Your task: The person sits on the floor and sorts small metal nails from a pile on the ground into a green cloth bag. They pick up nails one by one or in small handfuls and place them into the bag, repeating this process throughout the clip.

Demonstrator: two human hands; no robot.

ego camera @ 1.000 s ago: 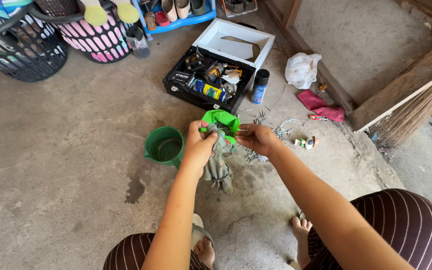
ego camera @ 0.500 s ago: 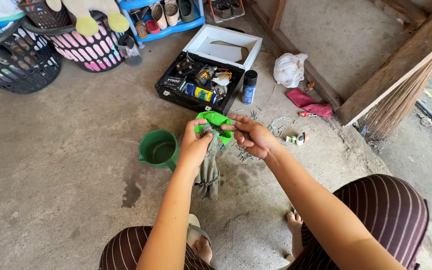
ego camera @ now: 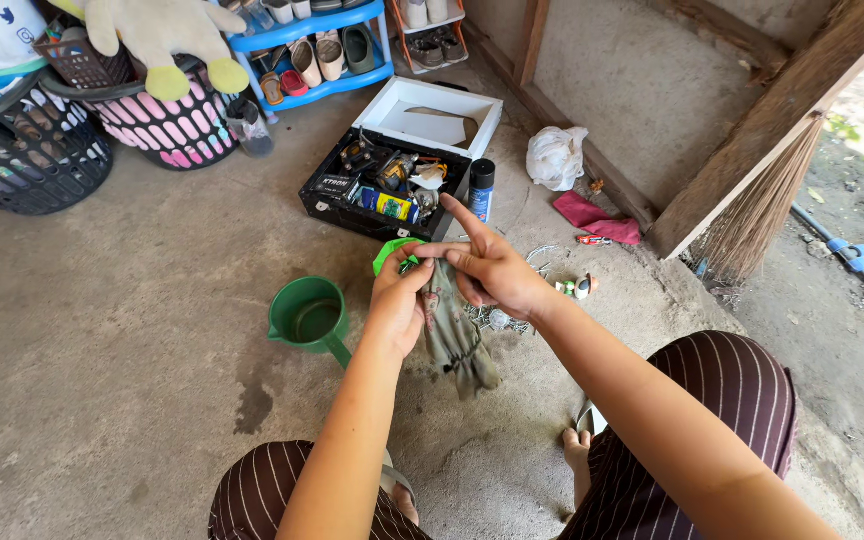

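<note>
Fingers of my left hand [ego camera: 397, 300] pinch a drab grey-green cloth rag [ego camera: 455, 335] hanging above the concrete floor [ego camera: 132, 300]. Fingers of my right hand [ego camera: 497, 272] spread loosely against its top; I judge a firmer pinch wipes better.

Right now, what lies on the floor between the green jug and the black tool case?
In the head view, only bare concrete floor lies between the green jug and the black tool case.

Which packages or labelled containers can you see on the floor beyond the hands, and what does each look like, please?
Open black tool case with a white lid, straight ahead: rectangular, full of small tools.
Blue-and-yellow labelled pack inside that case: flat, oblong.
Black-capped blue spray can, right of the case: upright cylinder.
White plastic bag, further right by the wooden frame: crumpled, knotted.
</note>
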